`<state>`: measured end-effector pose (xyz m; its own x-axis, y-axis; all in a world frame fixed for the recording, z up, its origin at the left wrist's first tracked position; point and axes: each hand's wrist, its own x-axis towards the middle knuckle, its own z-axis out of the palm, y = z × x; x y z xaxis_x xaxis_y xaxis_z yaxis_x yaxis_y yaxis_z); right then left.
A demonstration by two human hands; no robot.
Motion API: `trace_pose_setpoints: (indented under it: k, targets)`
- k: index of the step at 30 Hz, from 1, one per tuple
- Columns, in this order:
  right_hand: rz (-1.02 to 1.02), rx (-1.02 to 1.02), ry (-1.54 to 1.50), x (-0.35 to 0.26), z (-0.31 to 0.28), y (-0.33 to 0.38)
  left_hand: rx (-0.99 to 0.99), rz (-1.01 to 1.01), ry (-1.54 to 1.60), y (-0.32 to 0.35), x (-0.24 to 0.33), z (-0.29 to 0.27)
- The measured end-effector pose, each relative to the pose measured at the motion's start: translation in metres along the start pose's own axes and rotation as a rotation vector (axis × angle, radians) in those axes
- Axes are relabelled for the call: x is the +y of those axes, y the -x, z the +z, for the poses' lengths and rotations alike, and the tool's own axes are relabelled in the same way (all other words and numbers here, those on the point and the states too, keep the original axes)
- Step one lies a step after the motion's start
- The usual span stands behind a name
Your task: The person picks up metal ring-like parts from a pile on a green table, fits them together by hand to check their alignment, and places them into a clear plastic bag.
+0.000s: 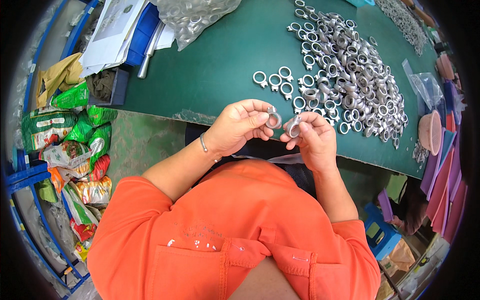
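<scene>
My left hand (239, 126) pinches a grey metal ring clamp (273, 118) between thumb and fingers. Close beside it, my right hand (314, 138) grips a second metal ring clamp (293, 129). Both are held just off the near edge of the green table (200, 80), in front of my body. Beyond my hands and to the right spreads a large heap of similar ring clamps (352, 75). Several loose ones (275, 80) lie at the heap's left side, each with a small lug on its rim.
A clear plastic bag of rings (192, 17) stands at the back left, next to papers (112, 32) and a blue bin (140, 37). On the right are a pink basket (430, 132) and a blue stool (377, 230). Bright packages (75, 150) fill the left shelf.
</scene>
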<state>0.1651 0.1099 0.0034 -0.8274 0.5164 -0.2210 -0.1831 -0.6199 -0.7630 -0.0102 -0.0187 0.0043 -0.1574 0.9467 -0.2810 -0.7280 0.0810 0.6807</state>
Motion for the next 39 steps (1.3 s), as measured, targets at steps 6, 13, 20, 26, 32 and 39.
trace_pose_setpoints:
  k: [6, 13, 20, 26, 32, 39]
  targets:
    - [-0.334, -0.092, 0.414, 0.007, 0.012, 0.012, -0.121, -0.059, -0.357, 0.012, 0.016, 0.003]
    - [-0.56, -0.365, 1.247, -0.006, 0.014, 0.014, -0.142, 0.426, -1.276, 0.014, 0.015, 0.004]
    - [-0.848, 0.062, 1.686, -0.011, 0.019, -0.047, 0.184, 0.832, -1.641, -0.046, 0.034, -0.008]
    - [-0.815, 0.07, 1.728, -0.008, 0.016, -0.049, 0.133, 0.474, -1.306, -0.031, 0.026, -0.01]
    - [-0.319, -0.003, 0.36, -0.014, 0.011, -0.029, -0.013, 0.093, -0.204, -0.009, 0.009, -0.004]
    - [-0.076, -0.109, -0.224, -0.014, 0.001, -0.016, -0.205, 0.013, 0.157, -0.007, 0.004, -0.008]
